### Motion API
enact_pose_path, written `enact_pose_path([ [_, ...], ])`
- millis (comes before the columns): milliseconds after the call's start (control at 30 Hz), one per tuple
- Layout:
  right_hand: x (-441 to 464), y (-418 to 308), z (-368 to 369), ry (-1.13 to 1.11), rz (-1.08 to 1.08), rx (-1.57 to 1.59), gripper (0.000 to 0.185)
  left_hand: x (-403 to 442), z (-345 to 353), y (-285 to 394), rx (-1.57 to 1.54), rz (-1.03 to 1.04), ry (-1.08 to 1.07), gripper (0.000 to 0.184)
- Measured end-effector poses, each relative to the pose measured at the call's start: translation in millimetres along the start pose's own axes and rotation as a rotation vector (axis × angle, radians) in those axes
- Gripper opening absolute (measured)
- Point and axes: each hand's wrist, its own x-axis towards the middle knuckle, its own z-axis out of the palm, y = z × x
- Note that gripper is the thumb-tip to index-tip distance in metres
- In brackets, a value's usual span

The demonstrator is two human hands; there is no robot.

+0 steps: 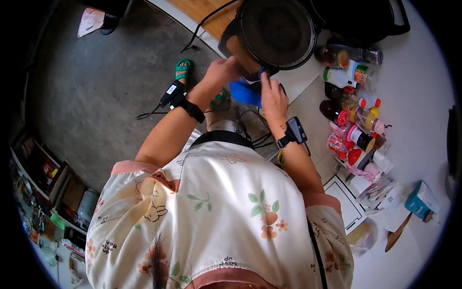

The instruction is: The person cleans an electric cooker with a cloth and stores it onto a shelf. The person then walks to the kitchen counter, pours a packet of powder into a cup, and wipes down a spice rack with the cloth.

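Remotely, I see a round black pan straight ahead, top centre. Just below it, a blue cloth seems gripped by the right hand. The left hand blurs beside the pan, its grip unclear. Work looks underway; what remains, I cannot tell.

From my station I see a pale table carrying a round black pan; left of the pan lies a wooden board, right a black vessel, lower right assorted bottles.
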Motion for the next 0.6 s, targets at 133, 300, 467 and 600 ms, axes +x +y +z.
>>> enact_pose_path([
  [133, 0.6, 30.2, -0.4, 0.026, 0.183, 0.093, 0.045, -7.1, 2.5, 3.6, 0.038, 0.009, -0.007, 0.056],
  [300, -8.3, -35.3, 8.0, 0.034, 0.114, 0.291, 0.041, 13.1, -8.8, -11.5, 0.039, 0.007, -0.015, 0.057],
  [467, -8.8, 5.3, 5.4, 0.013, 0.151, 0.267, 0.044, -3.8, 2.7, -2.1, 0.062, 0.023, 0.006, 0.056],
  [600, -8.9, -8.3, 12.2, -0.001, 0.196, 0.340, 0.046, 1.6, -0.4, -4.8, 0.000, 0.020, -0.014, 0.057],
])
